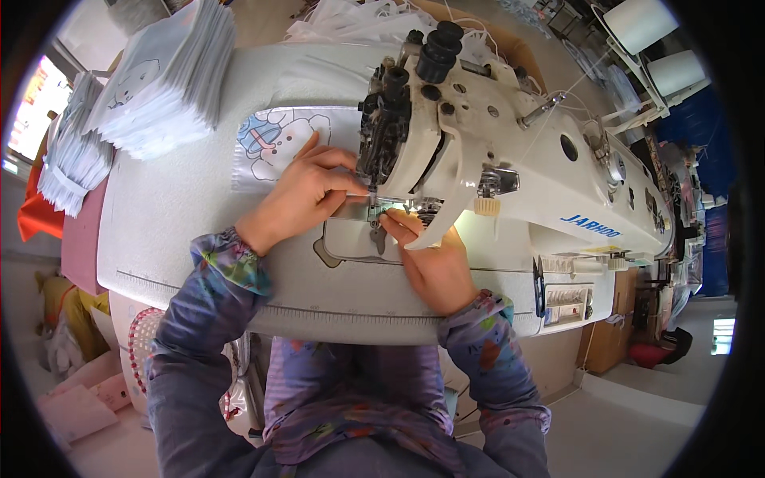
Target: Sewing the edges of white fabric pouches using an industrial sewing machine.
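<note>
A white piece of cloth (276, 147) printed with a cartoon animal in blue and pink lies flat on the sewing machine bed, its right part hidden behind the machine head. My left hand (299, 195) rests over its lower right corner. Thumb and fingers come together beside the needle area (374, 205); what they pinch is too small to make out. From the other side my right hand (437, 267) reaches under the head of the white sewing machine (510, 135). Its fingertips are closed just in front of the presser foot, and whatever they hold is hidden.
Stacks of printed white cloth pieces (171, 88) stand at the back left. White material (351, 22) is heaped behind the machine. Black thread snips (539, 287) and a small parts tray (568, 304) lie at the right. Thread cones (641, 24) stand at upper right.
</note>
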The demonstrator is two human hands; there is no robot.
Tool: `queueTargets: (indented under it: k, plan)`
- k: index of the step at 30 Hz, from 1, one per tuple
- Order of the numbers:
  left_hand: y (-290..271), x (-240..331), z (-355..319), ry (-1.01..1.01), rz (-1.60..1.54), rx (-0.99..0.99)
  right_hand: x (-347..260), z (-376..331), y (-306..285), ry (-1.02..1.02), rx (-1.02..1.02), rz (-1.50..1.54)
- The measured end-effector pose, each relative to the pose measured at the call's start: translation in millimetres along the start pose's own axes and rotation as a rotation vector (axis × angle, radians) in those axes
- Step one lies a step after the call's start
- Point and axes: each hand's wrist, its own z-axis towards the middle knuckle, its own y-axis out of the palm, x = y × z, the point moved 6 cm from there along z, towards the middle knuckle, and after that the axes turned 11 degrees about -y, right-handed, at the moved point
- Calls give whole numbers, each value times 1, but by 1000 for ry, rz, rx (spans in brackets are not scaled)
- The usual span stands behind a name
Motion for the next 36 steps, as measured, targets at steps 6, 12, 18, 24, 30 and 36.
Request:
queueTargets:
  k: [6, 12, 18, 24, 30, 36]
  plan:
    - [-5, 12, -9, -11, 172, 145, 0, -3, -1, -1, 12, -19]
    - [-11, 56, -91, -328, 582, 259, -7, -1, -8, -10, 147, 71]
    - [-53, 71, -177, -552, -4, 393, -85, 13, 32, -301, -49, 330]
    - [-116, 47, -294, -943, 329, 622, -132, -2, 55, -282, -220, 38]
    - [-87, 62, -312, -842, -150, 695, -145, -4, 44, -41, 33, 647]
    - [-67, 66, -302, -840, -1028, 503, -149, -7, 78, 466, -162, 1212]
